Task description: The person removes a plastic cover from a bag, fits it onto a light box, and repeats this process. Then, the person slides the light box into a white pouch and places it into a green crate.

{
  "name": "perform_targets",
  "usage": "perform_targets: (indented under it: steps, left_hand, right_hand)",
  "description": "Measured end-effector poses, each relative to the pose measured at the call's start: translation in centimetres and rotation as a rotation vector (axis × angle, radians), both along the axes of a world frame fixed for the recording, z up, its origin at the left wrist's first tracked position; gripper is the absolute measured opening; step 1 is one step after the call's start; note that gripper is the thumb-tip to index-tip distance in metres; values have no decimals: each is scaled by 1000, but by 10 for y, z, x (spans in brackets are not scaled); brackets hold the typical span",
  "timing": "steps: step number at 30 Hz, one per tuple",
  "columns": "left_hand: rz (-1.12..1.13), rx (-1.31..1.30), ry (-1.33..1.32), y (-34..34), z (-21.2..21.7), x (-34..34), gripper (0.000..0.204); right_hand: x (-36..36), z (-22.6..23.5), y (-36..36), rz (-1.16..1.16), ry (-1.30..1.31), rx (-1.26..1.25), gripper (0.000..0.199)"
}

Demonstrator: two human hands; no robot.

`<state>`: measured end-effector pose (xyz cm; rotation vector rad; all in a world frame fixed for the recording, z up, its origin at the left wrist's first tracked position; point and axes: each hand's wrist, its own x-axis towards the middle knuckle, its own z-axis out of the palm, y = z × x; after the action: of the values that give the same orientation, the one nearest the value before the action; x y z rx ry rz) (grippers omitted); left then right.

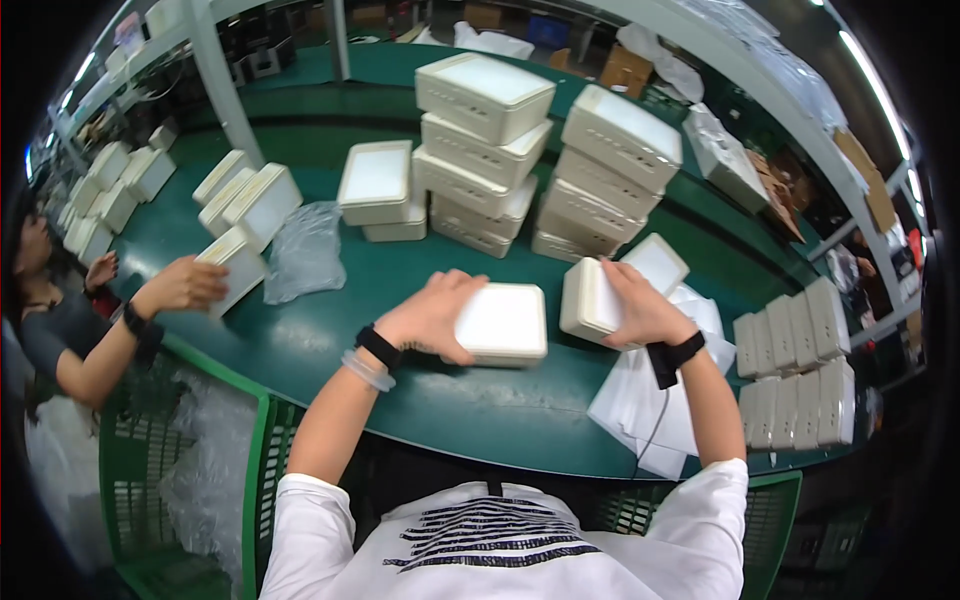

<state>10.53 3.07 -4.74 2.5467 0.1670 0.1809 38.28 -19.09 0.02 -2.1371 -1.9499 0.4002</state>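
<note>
Two flat white plastic boxes are gripped on the green table (330,340): one box (505,323) by the left hand (430,318), another box (592,300) tilted on edge by the right hand (642,305). Two tall stacks (540,170) are seen behind.

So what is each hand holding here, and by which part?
The left hand grips a flat white box by its left edge. The right hand holds another white box at its right side.

Beyond our fingers we count two stacks of white boxes (545,165) on the green table (470,410). Left of our fingers: crumpled clear plastic (305,250). Right of them: white sheets (650,410), upright white units (800,375). A co-worker's hand (185,283) touches a box.
</note>
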Motion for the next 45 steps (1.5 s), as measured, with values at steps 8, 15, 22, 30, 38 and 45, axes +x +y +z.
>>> perform_targets:
  steps: [8,15,22,30,38,45]
  left_hand:
    - [-77,-55,-158,-61,-9,-28,100]
    - [1297,511,162,39,-16,-50,89]
    - [1441,449,367,80,-40,-52,95]
    - [1350,187,436,37,-18,-66,97]
    - [1324,349,157,25,-46,-81,95]
    - [1220,291,74,17,-35,-113,69]
  right_hand:
    - [-1,-17,24,63,-66,-32,109]
    - [-18,-12,20,-12,-15,65,92]
    - [-49,-8,17,77,24,36,70]
    - [-53,-3,-4,36,32,25,71]
    - [-68,5,10,20,75,21,72]
    - [-64,7,-8,-21,157,48,70]
